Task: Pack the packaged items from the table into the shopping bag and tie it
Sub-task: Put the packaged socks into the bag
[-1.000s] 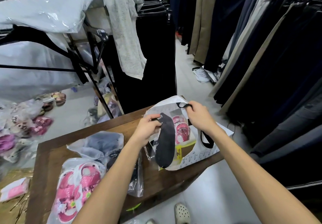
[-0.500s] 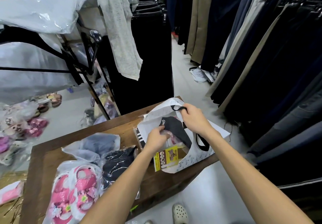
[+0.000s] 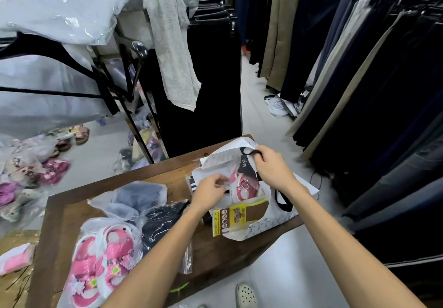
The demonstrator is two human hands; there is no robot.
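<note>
The white plastic shopping bag with black loop handles [image 3: 282,221] lies on its side at the 2 o'clock corner of the dark wooden table [image 3: 60,214], mouth turned toward the person so packages can slide in flat. The right hand [image 3: 273,169] curls its fingers round the upper black handle [image 3: 249,151] and lifts it, apparently to keep the mouth gaping. The left hand [image 3: 211,191], at 9 o'clock of the opening, pinches thin clear wrapping at the bag's near lip; whether that film belongs to the bag or a package I cannot tell.

Inside the mouth sit a clear packet of pink-and-white children's sandals [image 3: 244,186] and a dark garment with a yellow printed label card [image 3: 230,219] poking out at 6 o'clock.

Still unpacked, at 8 o'clock of the bag: a clear-wrapped grey-blue garment [image 3: 137,196], a black garment in crinkled film [image 3: 160,221], and a second bagged pair of pink sandals [image 3: 100,264]. Tying seems some way off.
</note>
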